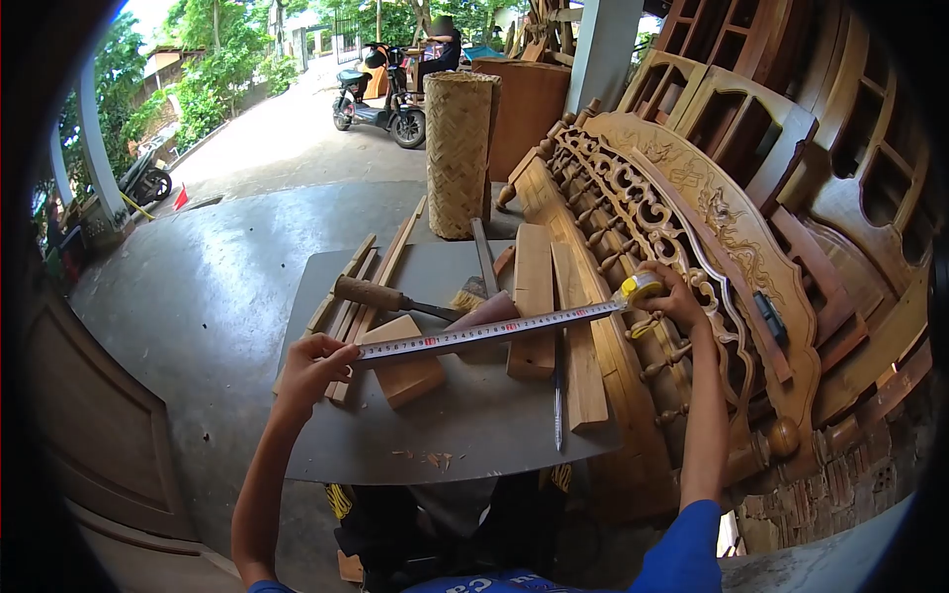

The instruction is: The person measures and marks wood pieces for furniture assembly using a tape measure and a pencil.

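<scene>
A tape measure [643,287] with a yellow case sits in my right hand [675,301], whose fingers are wrapped round it. Its white blade [484,333] is pulled out across the table, and my left hand [316,368] pinches the free end. Beneath the blade lie a wooden block [407,381], a thick wooden piece [532,346] and a purplish-brown rolled piece [484,314]. A wood-handled tool [371,294] lies beyond the blade, its far end partly hidden, close to a brush [469,295]. A pen [559,410] rests near the table's right side.
Long wooden strips [381,272] lie on the grey table [395,450], with wood shavings [430,458] near its front edge. Carved wooden panels [682,188] lean along the right. Behind stands a woven roll [460,158]; farther off are a scooter [381,104] and a person [442,49].
</scene>
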### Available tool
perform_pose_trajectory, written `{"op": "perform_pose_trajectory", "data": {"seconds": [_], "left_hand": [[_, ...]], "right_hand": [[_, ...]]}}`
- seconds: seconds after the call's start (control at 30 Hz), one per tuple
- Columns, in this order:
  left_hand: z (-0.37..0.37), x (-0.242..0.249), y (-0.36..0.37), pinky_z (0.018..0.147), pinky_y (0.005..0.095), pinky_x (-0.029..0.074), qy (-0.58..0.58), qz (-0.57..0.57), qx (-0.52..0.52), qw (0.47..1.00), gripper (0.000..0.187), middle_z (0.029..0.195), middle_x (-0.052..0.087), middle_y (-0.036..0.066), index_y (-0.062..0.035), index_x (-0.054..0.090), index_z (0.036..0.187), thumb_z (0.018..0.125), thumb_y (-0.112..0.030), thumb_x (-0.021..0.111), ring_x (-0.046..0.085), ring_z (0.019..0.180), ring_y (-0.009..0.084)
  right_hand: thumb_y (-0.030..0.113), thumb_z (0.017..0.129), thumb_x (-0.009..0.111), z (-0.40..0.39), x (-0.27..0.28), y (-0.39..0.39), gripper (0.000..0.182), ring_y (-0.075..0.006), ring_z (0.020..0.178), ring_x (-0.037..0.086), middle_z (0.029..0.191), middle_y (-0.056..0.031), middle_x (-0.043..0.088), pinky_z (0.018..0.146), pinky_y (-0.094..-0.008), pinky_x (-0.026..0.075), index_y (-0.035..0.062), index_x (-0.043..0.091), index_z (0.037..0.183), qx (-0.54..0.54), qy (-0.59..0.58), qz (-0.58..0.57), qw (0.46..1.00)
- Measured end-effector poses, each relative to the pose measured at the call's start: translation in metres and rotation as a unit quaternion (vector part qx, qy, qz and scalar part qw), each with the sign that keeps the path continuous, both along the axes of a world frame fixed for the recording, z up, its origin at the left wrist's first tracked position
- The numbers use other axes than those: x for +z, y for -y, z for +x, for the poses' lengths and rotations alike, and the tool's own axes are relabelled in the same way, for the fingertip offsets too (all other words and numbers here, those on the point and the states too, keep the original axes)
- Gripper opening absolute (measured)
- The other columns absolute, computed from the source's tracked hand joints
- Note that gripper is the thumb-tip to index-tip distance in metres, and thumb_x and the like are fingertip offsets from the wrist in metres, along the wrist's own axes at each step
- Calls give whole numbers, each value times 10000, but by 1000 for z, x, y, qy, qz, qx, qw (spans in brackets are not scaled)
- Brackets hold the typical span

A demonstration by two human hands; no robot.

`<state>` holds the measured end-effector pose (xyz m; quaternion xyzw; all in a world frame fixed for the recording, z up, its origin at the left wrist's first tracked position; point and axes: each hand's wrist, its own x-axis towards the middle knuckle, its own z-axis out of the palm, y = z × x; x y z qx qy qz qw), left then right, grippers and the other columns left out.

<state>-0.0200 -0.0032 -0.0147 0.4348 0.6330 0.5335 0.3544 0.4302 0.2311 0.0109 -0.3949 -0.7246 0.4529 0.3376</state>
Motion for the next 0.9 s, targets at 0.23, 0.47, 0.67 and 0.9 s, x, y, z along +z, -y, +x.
{"op": "perform_pose_trajectory", "data": {"seconds": [0.23, 0.47, 0.67, 0.9], "left_hand": [[2, -2, -2, 513, 216, 495, -50, 9, 9, 999, 208, 658, 591, 80, 35, 598, 776, 770, -163, 661, 567, 567, 95], [-12, 1, -2, 486, 206, 475, -77, -3, 27, 997, 216, 643, 594, 83, 50, 593, 784, 772, -156, 658, 567, 558, 90], [-22, 1, 1, 502, 207, 466, -45, 27, 13, 999, 195, 644, 599, 81, 33, 607, 848, 792, -151, 638, 562, 560, 90], [-26, 12, 0, 576, 225, 463, -129, 12, -8, 991, 178, 702, 592, 57, 18, 607, 848, 795, -150, 632, 560, 656, 93]], "right_hand": [[5, 579, 686, -1, -2, -2, 573, -115, 858, 545, 936, -9, 567, 769, -252, 449, 97, 496, 1111, 18, -3, -7, 1000], [25, 634, 683, -8, 2, 20, 556, -124, 835, 544, 944, -27, 558, 715, -269, 480, 117, 448, 1130, 11, 88, 17, 996], [-13, 656, 662, -11, -6, 24, 542, -147, 856, 569, 986, -56, 554, 645, -280, 545, 115, 426, 1126, 37, 140, 103, 984], [1, 593, 680, -11, -1, 33, 527, -137, 889, 558, 953, -37, 560, 779, -279, 474, 99, 463, 1063, 8, 151, 132, 980]]}}
